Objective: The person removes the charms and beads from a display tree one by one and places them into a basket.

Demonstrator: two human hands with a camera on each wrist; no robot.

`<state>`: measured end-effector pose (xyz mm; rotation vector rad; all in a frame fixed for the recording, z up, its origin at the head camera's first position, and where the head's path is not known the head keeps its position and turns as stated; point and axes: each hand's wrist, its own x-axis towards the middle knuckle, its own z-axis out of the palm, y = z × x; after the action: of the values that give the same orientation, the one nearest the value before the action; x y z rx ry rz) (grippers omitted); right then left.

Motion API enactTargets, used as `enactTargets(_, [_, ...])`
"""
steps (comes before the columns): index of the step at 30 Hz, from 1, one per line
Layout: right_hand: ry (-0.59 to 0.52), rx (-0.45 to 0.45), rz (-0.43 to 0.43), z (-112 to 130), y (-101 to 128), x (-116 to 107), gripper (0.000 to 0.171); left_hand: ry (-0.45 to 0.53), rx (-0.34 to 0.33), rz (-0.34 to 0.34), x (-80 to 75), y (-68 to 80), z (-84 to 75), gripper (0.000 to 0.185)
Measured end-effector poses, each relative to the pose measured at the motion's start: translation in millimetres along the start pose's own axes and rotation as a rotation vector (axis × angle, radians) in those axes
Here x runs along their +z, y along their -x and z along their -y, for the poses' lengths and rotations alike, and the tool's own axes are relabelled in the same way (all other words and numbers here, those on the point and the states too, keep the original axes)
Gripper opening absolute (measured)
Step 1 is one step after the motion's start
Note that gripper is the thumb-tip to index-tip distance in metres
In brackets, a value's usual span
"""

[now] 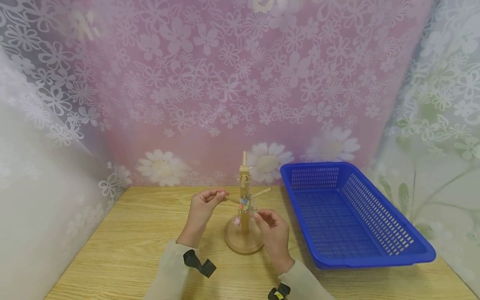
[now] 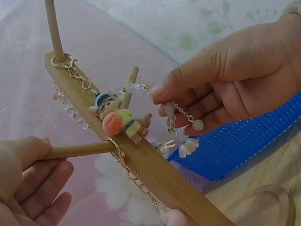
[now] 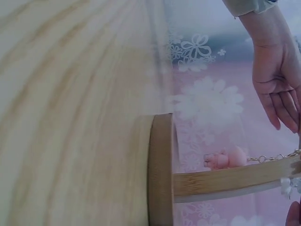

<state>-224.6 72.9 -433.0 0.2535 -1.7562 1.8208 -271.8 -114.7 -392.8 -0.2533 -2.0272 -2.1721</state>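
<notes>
A wooden stand with pegs rises from a round base [image 1: 240, 248]. My left hand [image 1: 200, 212] pinches the end of one peg [image 2: 80, 150] between thumb and fingers. Beside the post [image 2: 181, 193], my right hand [image 1: 276, 233] holds a beaded bracelet [image 2: 170, 123] of clear and pale beads, a white flower charm [image 2: 188, 147] dangling from it. From the top peg hangs a keychain with a small figure [image 2: 127, 121] holding an orange ball. A gold chain with a pink charm [image 3: 228, 159] hangs from the left peg, near the post.
To the right stands a blue plastic basket [image 1: 330, 225] with mesh walls. Another strand of clear and pink beads [image 2: 70, 112] hangs along the post's far side. Behind the wooden table [image 1: 123, 250] is a pink floral curtain [image 1: 210, 83].
</notes>
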Motion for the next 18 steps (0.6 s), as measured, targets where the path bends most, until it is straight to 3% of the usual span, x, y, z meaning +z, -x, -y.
enactTargets(9, [0.019, 0.026, -0.007, 12.9, -6.2, -1.1, 0.008, -0.021, 0.005, -0.003, 0.1, -0.2, -0.7, 0.027])
enactTargets(18, [0.008, 0.016, -0.016, 51.4, -14.0, -0.7, 0.008, -0.003, 0.009, -0.01, 0.9, 0.5, -2.2, 0.022])
